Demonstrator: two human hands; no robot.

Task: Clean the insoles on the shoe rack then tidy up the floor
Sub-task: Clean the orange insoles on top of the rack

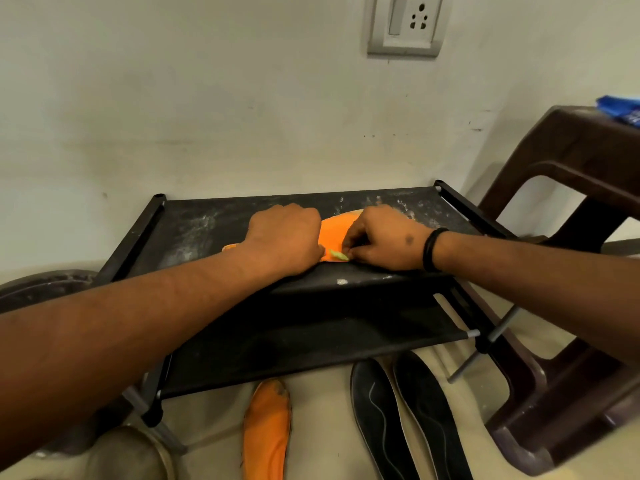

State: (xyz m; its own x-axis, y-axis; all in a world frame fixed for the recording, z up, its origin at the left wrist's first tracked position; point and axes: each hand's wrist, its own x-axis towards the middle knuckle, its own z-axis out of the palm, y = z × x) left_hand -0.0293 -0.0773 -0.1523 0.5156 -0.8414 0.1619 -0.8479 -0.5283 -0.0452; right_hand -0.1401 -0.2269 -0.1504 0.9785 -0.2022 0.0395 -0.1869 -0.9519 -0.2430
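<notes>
My left hand is curled into a fist and presses down on the bright orange foam insole that lies on the top shelf of the black fabric-and-tube shoe rack; whether those fingers actually grasp the insole's edge I cannot tell, since they are tucked under. My right hand has its grip pinched on a small pale green scrubbing tool, probably a little brush, its tip touching the insole's near edge; so I judge the step in hand to be the cleaning itself, with the floor tidying not yet begun.

The next move calls for steady downward pressure from the left while the right works the tool along the orange surface; the shelf fabric sags, so the insole could slide.

Counted: two orange insoles, one on the rack and a second orange insole on the floor in front of it; two black insoles with a pale wavy line, side by side on the floor to its right; one rack; one brown plastic stool beside it; white powdery smears on the shelf.
</notes>
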